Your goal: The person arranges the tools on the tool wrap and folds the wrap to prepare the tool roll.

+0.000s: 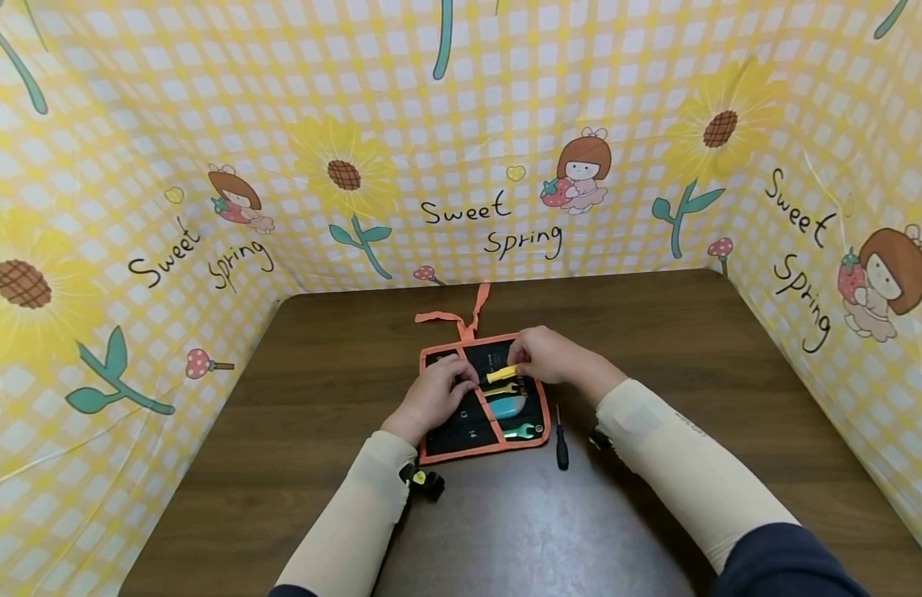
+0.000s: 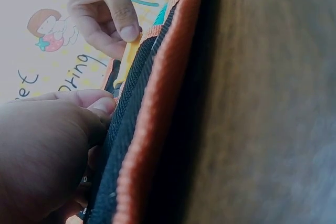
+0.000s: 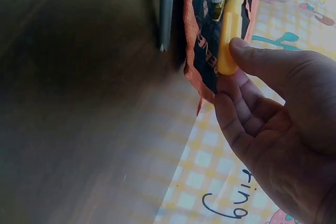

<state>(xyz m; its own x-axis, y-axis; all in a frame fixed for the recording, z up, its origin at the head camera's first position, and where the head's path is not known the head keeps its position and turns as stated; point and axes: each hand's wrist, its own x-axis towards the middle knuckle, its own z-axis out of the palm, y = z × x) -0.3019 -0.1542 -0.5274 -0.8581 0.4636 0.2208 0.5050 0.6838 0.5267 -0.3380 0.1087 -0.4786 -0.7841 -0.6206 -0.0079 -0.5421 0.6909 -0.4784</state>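
Observation:
A black tool pouch (image 1: 444,438) with orange trim lies unrolled on the table. My right hand (image 1: 550,356) pinches the yellow handle (image 3: 230,30) of what looks like a screwdriver, thumb against fingers; its shaft is hidden at the pocket. At the pocket's mouth, my left hand (image 1: 431,396) pinches the orange-trimmed edge between thumb and finger, close to the handle's end. Below the yellow handle, the pockets hold a small yellow wrench (image 1: 501,390), a teal-handled tool (image 1: 508,407) and a green wrench (image 1: 521,431).
A black-handled screwdriver (image 1: 562,452) lies on the table just right of the pouch. Orange tie straps (image 1: 468,325) stretch from the pouch's far edge. The brown wooden table (image 1: 342,348) is bordered by a yellow checked cloth (image 1: 446,149) at the back and both sides.

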